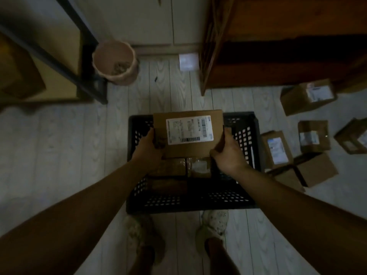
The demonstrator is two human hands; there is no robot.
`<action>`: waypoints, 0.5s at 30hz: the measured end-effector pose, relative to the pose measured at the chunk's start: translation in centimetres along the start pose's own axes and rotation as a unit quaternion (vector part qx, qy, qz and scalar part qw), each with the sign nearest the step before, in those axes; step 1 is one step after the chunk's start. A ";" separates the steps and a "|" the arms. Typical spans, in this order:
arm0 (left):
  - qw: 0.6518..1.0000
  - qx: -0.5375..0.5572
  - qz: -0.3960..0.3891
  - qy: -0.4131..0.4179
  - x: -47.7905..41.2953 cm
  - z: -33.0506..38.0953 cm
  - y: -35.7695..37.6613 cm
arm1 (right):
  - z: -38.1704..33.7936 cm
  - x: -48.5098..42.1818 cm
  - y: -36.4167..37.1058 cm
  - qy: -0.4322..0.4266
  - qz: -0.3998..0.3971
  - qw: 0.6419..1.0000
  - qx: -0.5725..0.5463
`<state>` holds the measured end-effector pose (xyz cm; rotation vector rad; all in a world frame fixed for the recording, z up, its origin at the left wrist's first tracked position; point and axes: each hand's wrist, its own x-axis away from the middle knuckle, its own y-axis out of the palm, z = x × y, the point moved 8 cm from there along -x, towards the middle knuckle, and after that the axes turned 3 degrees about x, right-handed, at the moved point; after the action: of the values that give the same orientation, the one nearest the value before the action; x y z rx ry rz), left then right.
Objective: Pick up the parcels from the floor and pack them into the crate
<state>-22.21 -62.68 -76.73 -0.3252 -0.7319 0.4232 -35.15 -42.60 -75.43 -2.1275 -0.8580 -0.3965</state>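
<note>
A brown cardboard parcel (188,133) with a white shipping label is held over the black perforated crate (252,139) on the floor. My left hand (148,150) grips the parcel's left edge and my right hand (228,153) grips its right near corner. Below it, inside the crate, lie two taped parcels (187,167), partly hidden. Several more labelled parcels (277,149) lie on the floor to the crate's right, one of them (308,97) further back.
A pink bucket (116,63) stands at the back left beside a dark-framed shelf (87,62). A wooden cabinet (278,46) fills the back right. My two shoes (213,229) stand just in front of the crate on pale floorboards.
</note>
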 end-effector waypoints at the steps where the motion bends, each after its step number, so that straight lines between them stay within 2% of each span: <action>1: 1.000 0.001 -0.007 -0.009 -0.8 -1.1 1.2 | 1.3 -0.7 0.6 0.003 -0.005 1.000 -0.001; 7: 0.996 0.047 -0.071 -0.026 -5.4 -4.5 9.5 | 9.8 -5.5 1.7 0.068 -0.026 0.995 0.067; 11: 0.994 0.026 -0.101 -0.027 -8.3 -5.4 13.9 | 13.5 -8.7 1.1 0.079 0.004 0.989 0.125; 15: 0.994 -0.005 -0.107 -0.034 -11.0 -6.2 17.2 | 16.7 -11.2 1.7 0.084 0.002 0.982 0.167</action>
<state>-29.58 -53.86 -94.68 -0.2398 -0.8275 0.2291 -42.08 -35.46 -93.00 -1.7612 -0.7645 -0.3933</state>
